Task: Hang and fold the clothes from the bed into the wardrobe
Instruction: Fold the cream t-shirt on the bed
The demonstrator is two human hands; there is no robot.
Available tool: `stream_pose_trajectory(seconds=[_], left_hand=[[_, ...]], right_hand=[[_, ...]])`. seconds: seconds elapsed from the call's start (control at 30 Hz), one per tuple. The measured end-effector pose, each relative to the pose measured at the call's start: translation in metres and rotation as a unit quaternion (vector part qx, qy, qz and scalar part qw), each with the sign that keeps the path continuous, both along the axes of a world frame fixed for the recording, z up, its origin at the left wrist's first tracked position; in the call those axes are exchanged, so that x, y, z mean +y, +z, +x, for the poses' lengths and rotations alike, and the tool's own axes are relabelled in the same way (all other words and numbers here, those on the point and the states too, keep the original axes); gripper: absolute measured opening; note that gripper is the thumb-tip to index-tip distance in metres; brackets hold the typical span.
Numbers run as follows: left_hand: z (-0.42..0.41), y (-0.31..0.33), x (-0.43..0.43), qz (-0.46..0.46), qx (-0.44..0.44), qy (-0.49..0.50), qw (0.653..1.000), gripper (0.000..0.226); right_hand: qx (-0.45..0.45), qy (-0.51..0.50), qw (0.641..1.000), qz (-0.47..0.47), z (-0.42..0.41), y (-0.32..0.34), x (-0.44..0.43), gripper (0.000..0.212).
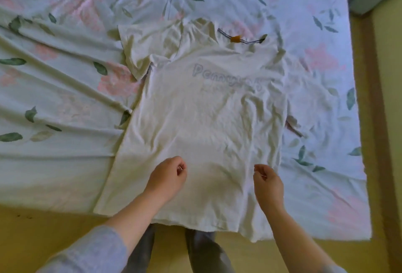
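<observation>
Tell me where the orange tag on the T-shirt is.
Head view: the orange tag sits on the dark neckline trim at the white T-shirt's far end, just above the printed lettering.
</observation>
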State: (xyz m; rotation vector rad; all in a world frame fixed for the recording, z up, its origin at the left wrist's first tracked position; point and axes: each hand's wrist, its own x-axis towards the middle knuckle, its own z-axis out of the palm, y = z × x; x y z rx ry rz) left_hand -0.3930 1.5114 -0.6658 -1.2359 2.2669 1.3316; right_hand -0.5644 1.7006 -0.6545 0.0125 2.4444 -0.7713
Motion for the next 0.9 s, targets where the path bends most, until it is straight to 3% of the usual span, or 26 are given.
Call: stream_pose_trajectory(seconds=[0.2, 0.37, 0.53, 0.73, 0.9], left_hand=[[-0.106, -0.006, 0.04, -0.001, 0.023, -0.103, 0.994, 0.007], [-0.191, -0.023, 0.067, -0.013, 0.053, -0.154, 0.987, 0.006], [-0.274, -0.045, 0.078, -0.047, 0.099, -0.141, 0.984, 0.014], [-0.339, -0.062, 0.072, -0.07, 0.097, -0.139, 0.983, 0.019], [-0.352, -0.071, 0.07, -0.097, 0.092, -0.14, 0.981, 0.018]], right_hand=[[0.02, -0.082, 0.996, 0.004, -0.079, -0.011, 0.056, 0.032], [-0.019, -0.172, 0.984, -0.051, -0.149, -0.043, 0.068, 0.025], [-0.055, -0.259, 0.948, -0.176, -0.215, -0.073, 0.051, 0.025], [-0.127, -0.297, 0.917, -0.233, -0.276, -0.085, 0.038, 0.02], [0.008, -0.27, 0.93, -0.25, -0.344, -0.072, 0.053, 0.023]])
